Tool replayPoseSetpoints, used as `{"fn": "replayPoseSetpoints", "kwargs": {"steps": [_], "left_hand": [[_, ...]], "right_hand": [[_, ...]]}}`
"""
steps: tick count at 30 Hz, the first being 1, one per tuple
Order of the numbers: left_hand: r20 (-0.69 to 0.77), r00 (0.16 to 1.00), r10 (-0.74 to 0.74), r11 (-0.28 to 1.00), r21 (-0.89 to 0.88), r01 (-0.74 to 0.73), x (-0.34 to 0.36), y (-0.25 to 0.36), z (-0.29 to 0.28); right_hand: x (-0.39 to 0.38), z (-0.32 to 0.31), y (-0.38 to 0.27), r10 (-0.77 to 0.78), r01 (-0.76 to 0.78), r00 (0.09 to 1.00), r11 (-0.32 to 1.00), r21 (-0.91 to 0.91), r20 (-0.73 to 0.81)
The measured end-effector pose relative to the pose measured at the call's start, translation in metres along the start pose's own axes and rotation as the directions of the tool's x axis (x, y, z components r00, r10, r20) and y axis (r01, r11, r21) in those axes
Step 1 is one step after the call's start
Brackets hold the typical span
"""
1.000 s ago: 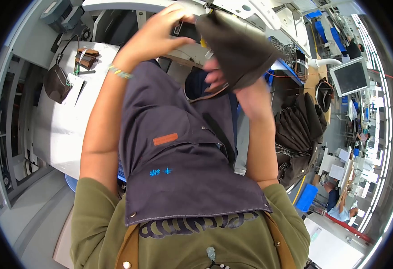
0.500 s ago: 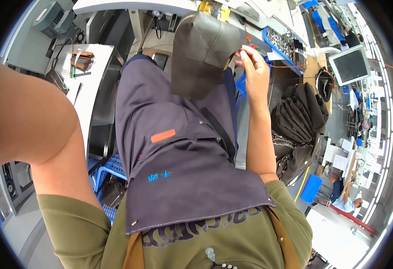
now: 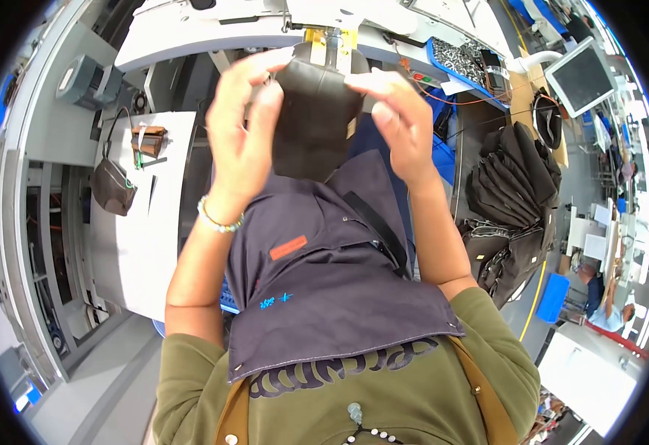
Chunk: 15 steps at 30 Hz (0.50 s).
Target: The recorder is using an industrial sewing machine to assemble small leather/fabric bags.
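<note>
A dark brown leather piece with a seam down its upper part hangs over my lap, its upper end against the yellow-plated work point of a sewing machine. My left hand is at its upper left side, index fingertip touching the top edge, thumb spread apart. On the other side, my right hand reaches in from the right. Its extended fingertips rest on the leather near the upper right edge, and its thumb stays off the piece. The leather's underside is hidden.
A white side table at left bears small brown leather pieces and a dark rounded one. Toward the right are a blue tray of small metal parts, a stack of dark leather pieces and a screen. A person sits far right.
My left hand has come in from the far left to the leather's upper left. The leather has moved up against the machine, and my right hand's pinch has loosened into spread fingers.
</note>
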<state>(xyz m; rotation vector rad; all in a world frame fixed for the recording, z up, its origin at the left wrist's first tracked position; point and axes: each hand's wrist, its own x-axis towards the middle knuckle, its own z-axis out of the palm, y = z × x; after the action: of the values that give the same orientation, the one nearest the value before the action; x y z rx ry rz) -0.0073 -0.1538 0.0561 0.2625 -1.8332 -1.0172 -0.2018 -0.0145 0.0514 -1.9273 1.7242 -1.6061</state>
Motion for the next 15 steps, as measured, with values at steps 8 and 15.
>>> {"fn": "replayPoseSetpoints", "kwargs": {"steps": [8,15], "left_hand": [[0.353,0.935,0.04,0.899,0.395,-0.187,-0.045,-0.017,0.015],[0.242,0.967,0.073,0.892,0.417,-0.172,-0.025,-0.018,0.028]], "right_hand": [[-0.04,0.012,0.005,-0.112,0.114,0.993,0.98,-0.165,0.026],[-0.017,0.012,0.046,0.525,-0.466,0.831,0.837,0.287,-0.182]]}}
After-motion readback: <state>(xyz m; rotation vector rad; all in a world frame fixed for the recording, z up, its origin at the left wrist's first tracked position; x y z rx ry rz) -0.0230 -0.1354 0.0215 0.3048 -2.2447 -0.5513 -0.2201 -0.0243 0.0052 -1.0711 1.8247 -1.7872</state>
